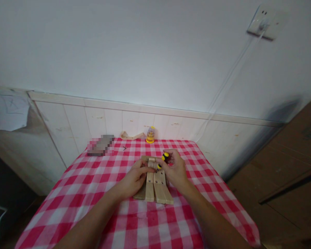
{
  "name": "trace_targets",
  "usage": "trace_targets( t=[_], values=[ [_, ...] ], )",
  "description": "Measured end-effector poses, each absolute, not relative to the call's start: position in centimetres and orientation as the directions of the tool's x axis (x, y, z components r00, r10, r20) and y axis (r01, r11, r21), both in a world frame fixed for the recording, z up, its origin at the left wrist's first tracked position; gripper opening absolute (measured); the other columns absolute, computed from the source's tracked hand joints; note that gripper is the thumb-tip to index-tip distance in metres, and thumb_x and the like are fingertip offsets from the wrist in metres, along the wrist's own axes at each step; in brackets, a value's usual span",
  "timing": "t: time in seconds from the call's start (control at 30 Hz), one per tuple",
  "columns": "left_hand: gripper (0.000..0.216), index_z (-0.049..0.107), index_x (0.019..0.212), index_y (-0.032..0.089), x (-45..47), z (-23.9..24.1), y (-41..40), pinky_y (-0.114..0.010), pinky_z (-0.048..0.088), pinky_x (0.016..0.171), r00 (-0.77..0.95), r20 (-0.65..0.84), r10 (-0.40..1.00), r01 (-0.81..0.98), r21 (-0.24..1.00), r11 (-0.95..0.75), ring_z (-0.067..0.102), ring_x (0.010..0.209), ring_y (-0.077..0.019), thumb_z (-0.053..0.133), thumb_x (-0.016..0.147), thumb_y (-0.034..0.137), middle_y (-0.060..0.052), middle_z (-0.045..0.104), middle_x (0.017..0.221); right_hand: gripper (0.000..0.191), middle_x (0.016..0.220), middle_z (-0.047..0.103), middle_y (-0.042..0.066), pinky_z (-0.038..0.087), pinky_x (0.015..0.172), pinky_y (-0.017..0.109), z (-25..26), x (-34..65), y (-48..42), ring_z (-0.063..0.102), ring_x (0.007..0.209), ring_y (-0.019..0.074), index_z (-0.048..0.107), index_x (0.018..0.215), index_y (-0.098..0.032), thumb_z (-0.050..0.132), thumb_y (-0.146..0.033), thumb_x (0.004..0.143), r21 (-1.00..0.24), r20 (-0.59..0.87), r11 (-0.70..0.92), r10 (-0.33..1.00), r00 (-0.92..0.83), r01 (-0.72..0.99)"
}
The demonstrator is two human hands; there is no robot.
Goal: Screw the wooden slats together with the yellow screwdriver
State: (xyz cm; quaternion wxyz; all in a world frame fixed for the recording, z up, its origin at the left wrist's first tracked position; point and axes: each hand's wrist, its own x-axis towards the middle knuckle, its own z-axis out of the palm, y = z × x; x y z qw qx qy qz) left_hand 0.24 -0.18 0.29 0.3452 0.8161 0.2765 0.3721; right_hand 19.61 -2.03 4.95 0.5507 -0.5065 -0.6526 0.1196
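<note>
A short screwdriver (166,156) with a black and yellow handle is in my right hand (176,170), its fingers closed round the handle. Its lower end points down at a light wooden assembly (159,188) lying on the table, made of narrow pieces side by side with several dark screws or holes. My left hand (133,180) grips the left side of this wood, fingertips reaching over its top close to the screwdriver's lower end. Those fingers hide the exact spot where the tip meets the wood.
A red and white checked cloth (114,193) covers the table. Along its back edge are a clear and yellow container (150,135), a pale curved strip (132,136) and a blurred-out flat object (101,147). A small metal piece (124,148) lies nearby. Brown cardboard (280,180) stands right.
</note>
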Motion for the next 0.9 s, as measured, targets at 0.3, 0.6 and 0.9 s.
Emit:
trace_targets(
  t=[0.3, 0.6, 0.9],
  values=[
    [0.041, 0.072, 0.111, 0.023, 0.2, 0.2, -0.3, -0.04, 0.043, 0.105, 0.548, 0.398, 0.735, 0.194, 0.795, -0.575, 0.053, 0.116, -0.0217, 0.045, 0.086, 0.005, -0.009, 0.055, 0.119, 0.026, 0.075, 0.062, -0.003, 0.048, 0.058, 0.025, 4.8, 19.5, -2.1, 0.059, 0.063, 0.0142, 0.059, 0.091, -0.022, 0.074, -0.036, 0.077, -0.705, 0.6, 0.407, 0.779, 0.183, 0.58],
    [0.027, 0.067, 0.103, 0.018, -0.2, -0.6, 0.4, -0.035, 0.05, 0.081, 0.299, 0.182, 0.937, 0.116, 0.967, -0.225, 0.063, 0.088, -0.0215, 0.059, 0.077, 0.022, -0.006, 0.067, 0.095, 0.033, 0.078, 0.059, -0.003, 0.051, 0.062, 0.027, 9.1, 21.7, -1.9, 0.058, 0.067, 0.0142, 0.059, 0.095, -0.022, 0.077, -0.038, 0.073, -0.835, 0.548, 0.467, 0.75, 0.371, 0.29],
    [0.043, 0.068, 0.105, 0.014, -2.1, 5.9, 0.3, -0.039, 0.052, 0.084, 0.26, 0.038, 0.965, 0.345, 0.93, -0.129, 0.067, 0.092, -0.026, 0.062, 0.07, 0.038, -0.013, 0.072, 0.107, 0.033, 0.066, 0.06, -0.005, 0.052, 0.054, 0.028, 11.2, 25.1, -5.3, 0.063, 0.057, 0.0158, 0.06, 0.103, -0.02, 0.069, -0.031, 0.073, -0.969, 0.24, 0.248, 0.935, 0.261, 0.004]
  ],
)
